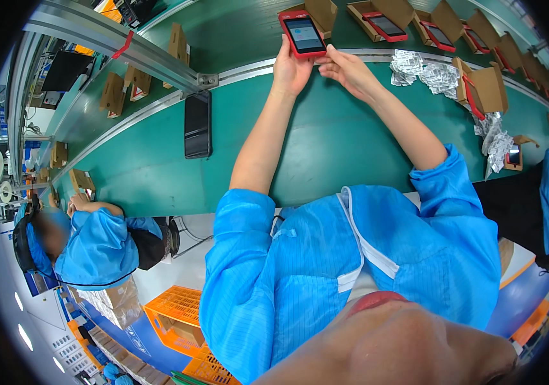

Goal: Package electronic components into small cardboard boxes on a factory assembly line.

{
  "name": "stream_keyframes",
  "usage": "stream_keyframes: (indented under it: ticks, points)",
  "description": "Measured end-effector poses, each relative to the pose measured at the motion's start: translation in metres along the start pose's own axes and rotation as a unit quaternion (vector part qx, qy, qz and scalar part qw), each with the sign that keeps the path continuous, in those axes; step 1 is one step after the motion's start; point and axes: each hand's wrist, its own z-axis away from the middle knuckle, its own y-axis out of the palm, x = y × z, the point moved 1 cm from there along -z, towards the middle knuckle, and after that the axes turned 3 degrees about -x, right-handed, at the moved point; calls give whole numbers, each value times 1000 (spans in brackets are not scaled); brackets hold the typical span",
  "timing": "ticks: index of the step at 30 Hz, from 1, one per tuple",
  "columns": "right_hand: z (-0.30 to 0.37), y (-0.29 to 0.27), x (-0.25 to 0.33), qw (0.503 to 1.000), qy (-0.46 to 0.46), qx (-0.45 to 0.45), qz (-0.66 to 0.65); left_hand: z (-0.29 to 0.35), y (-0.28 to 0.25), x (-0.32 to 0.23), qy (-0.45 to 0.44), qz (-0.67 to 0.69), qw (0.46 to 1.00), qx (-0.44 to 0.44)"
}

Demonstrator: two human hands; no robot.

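Green worktop point(351, 138) spread below. Left hand point(292, 76) gripped the red handheld device point(303, 35) at its lower left, screen facing up; right hand point(350, 72) was half-curled beside its lower right corner, grip unclear.

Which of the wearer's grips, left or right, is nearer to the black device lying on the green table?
Left. The left grip, holding a red-framed device, is beyond and right of the black device; the right grip is farther right, by the red-framed device's lower corner.
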Motion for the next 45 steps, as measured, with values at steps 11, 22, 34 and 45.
stream_keyframes:
  ticks: [11, 22, 34, 45]
  points:
    - [-66, -21, -4, 985, -51, -136, -93, -12, -13, -13, 43, -278, 934, -221]
    - [-5, -2, -25, 986, -32, 18, 162, -20, -98, -125, 282, -661, 440, -538]
    - [-29, 11, -25, 955, -104, 52, 273, -27, -32, -66, 369, -731, 466, -336]
    - [-117, 65, -7, 833, -304, -142, 441, -7, -56, -67, 302, -762, 448, -357]
